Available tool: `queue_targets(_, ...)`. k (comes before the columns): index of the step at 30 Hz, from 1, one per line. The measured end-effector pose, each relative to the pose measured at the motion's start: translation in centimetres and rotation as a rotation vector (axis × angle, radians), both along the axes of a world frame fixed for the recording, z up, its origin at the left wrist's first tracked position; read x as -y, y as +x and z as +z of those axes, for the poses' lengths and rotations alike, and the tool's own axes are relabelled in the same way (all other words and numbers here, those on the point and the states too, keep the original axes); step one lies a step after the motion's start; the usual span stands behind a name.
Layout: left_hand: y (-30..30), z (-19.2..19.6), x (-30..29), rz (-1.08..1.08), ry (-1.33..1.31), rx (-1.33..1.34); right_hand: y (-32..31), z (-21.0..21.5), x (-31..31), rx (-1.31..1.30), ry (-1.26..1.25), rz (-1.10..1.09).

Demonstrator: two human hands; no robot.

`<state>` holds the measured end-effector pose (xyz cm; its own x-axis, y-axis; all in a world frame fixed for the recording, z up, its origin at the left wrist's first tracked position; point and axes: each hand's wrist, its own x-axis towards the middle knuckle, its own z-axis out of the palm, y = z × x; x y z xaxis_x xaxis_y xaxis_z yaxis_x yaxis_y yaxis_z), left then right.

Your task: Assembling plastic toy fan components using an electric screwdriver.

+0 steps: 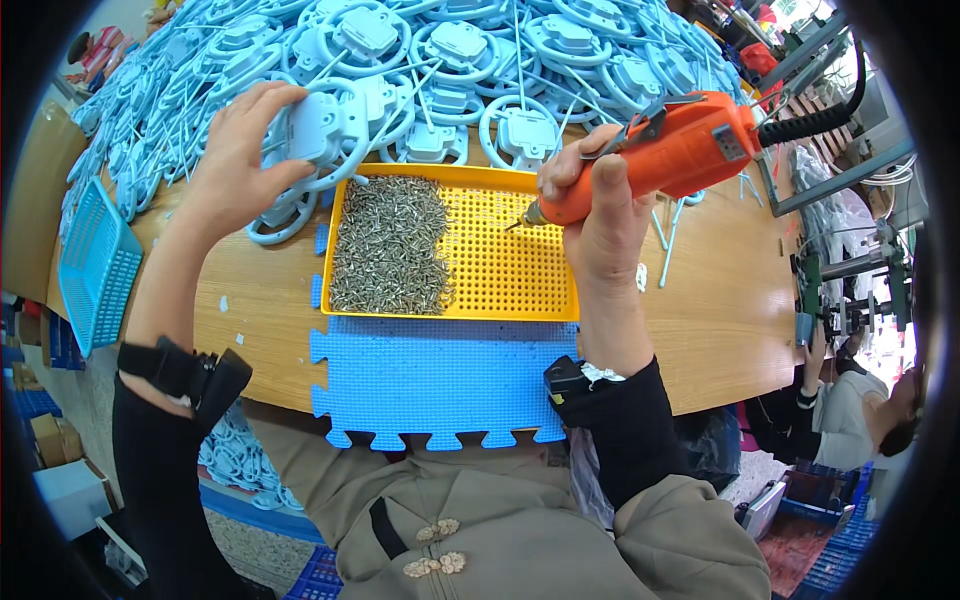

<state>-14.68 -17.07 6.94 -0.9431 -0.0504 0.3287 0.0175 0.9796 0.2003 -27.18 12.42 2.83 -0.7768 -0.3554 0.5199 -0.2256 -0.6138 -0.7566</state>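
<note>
My left hand (245,155) is closed around a light blue plastic part (316,128), a ring with a boxy centre, at the front edge of a big heap of similar parts. In my right hand (612,215) is an orange electric screwdriver (660,155), its thin bit pointing left and down. The bit hangs over a yellow perforated tray (510,250). Many small metal screws (390,245) fill the tray's left half; rows of holes show in the right half. Under the tray's near side lies a blue foam mat (450,375) with jigsaw edges.
The heap of light blue parts (460,45) covers the far side of the wooden table (730,300). A blue basket (98,265) stands at the left edge. The screwdriver's black coiled cord (815,122) runs up right. Another person (850,410) sits at the right beside machinery.
</note>
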Motion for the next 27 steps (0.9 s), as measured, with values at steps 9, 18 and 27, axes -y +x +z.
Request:
queue_targets(9, 11.8, 1.2, -11.2, -0.178, 0.156, 0.15, 0.9, 0.4, -0.5, 0.017, 0.076, -0.068)
queue_targets(18, 12.5, -5.3, -17.9, 0.016, 0.333, 0.06, 7.5, 4.9, -1.1, -0.031, 0.14, 0.069)
queue_targets(27, 12.6, -6.1, -18.4, 0.069, 0.367, -0.005, 12.6, 3.4, -1.2, 0.018, 0.299, 0.269)
